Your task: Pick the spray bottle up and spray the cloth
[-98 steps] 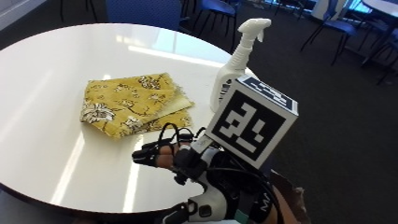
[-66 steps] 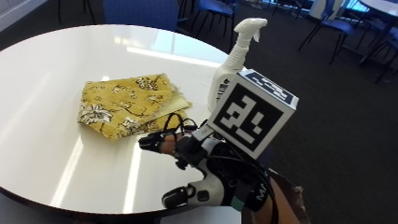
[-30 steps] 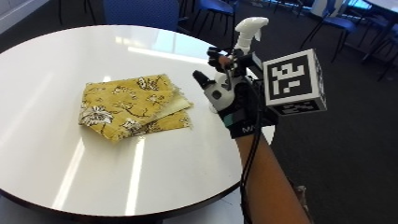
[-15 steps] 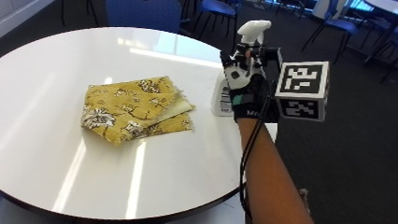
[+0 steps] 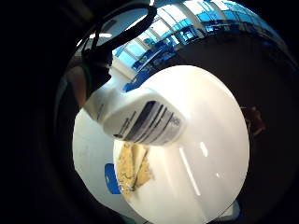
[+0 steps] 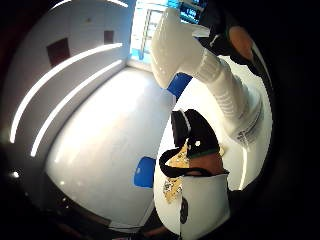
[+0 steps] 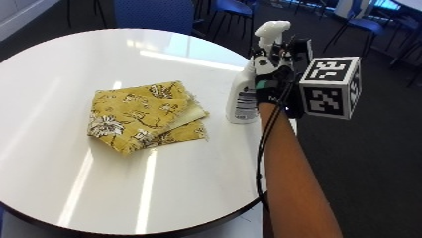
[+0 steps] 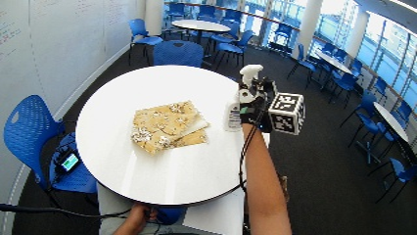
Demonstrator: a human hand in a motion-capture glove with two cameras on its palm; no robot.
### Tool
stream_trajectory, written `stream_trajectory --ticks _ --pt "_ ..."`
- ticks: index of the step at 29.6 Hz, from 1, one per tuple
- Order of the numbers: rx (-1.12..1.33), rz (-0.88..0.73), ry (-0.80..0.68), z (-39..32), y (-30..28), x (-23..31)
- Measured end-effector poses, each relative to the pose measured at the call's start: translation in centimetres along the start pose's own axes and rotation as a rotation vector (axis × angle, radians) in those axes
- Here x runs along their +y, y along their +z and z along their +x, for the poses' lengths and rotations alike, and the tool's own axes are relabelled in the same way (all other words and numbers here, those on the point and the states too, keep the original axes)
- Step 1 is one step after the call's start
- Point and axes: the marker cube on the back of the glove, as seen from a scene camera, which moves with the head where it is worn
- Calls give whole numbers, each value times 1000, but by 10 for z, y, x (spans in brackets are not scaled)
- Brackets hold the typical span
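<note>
A white spray bottle (image 7: 245,94) stands near the right edge of the round white table (image 7: 99,64), its trigger head (image 7: 272,29) uppermost. My gloved right hand (image 7: 274,74) is wrapped round the bottle's neck from the right side. In the thumb side palm view the ribbed neck of the bottle (image 6: 220,85) runs between my thumb and a gloved finger (image 6: 195,145). The bottle's labelled body (image 5: 140,121) fills the little finger side palm view. A folded yellow flowered cloth (image 7: 145,116) lies flat on the table, left of the bottle and apart from it.
Blue chairs (image 7: 155,12) stand behind the table and one more (image 8: 29,132) at its left. More tables and chairs (image 8: 196,24) fill the room beyond. The table's edge (image 7: 264,163) runs just below my forearm. A bare hand (image 8: 133,223) shows under the near edge.
My hand has come up from the table's near edge to the bottle and closed round its neck. The bottle and cloth stay where they were.
</note>
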Motion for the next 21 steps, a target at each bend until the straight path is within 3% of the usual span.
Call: stream_trajectory --ticks 21 --pt "-23 -154 99 -1 12 -36"
